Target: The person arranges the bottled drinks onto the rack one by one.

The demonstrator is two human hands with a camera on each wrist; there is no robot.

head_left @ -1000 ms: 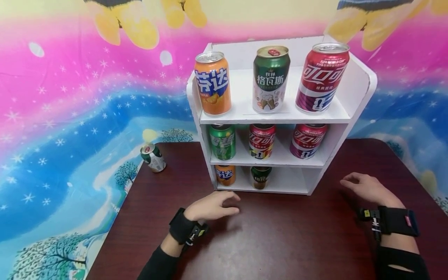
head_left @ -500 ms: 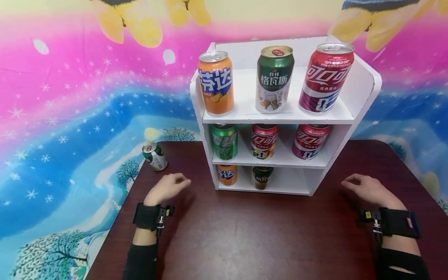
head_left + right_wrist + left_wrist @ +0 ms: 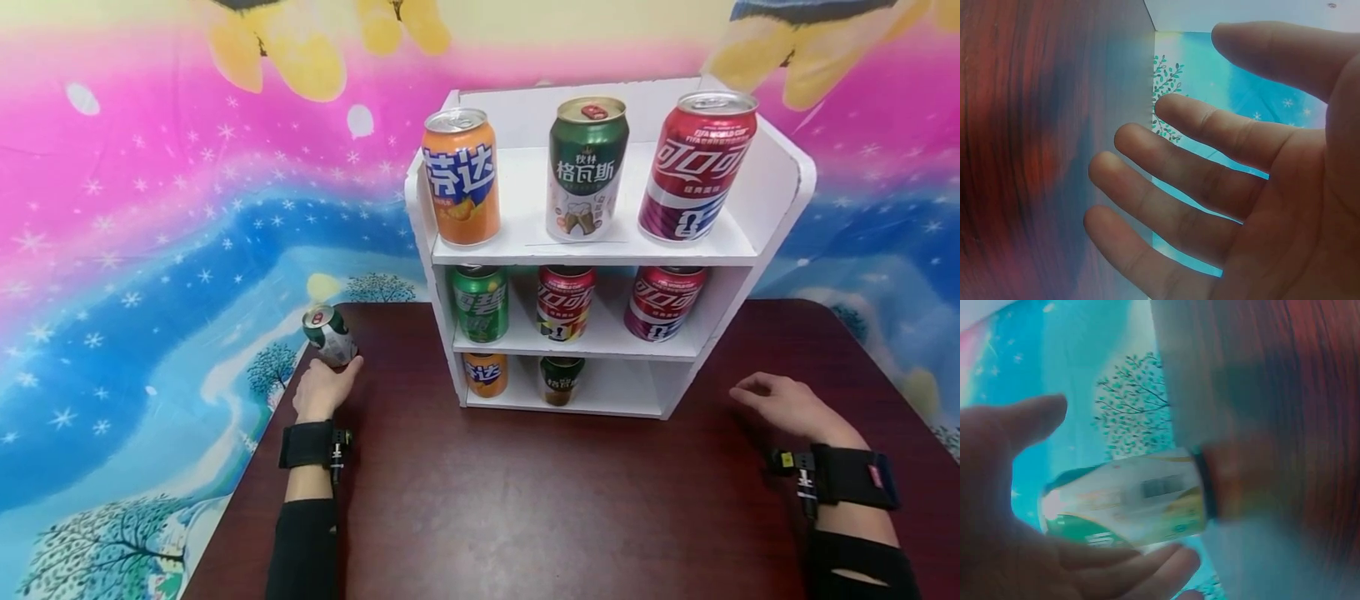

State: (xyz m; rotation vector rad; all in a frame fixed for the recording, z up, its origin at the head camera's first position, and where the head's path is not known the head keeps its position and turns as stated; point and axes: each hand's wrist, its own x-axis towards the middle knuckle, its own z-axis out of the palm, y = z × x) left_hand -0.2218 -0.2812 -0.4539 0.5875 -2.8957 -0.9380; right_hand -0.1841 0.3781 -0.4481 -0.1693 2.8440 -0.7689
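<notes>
At the table's far left stands a green and white drink can with a red pull tab. My left hand reaches right up to its near side. In the left wrist view the thumb is spread away from the can, and the fingers lie along its other side, not curled round it. My right hand is low over the table right of the shelf, relaxed and holding nothing. Its fingers are spread in the right wrist view.
A white three-tier shelf stands at the back middle. It bears several cans, among them an orange can, a green and white can, a red can and a green can. A patterned cloth hangs behind the dark table.
My left hand has moved left and forward, from in front of the shelf to the can at the far left. The right hand has stayed in place.
</notes>
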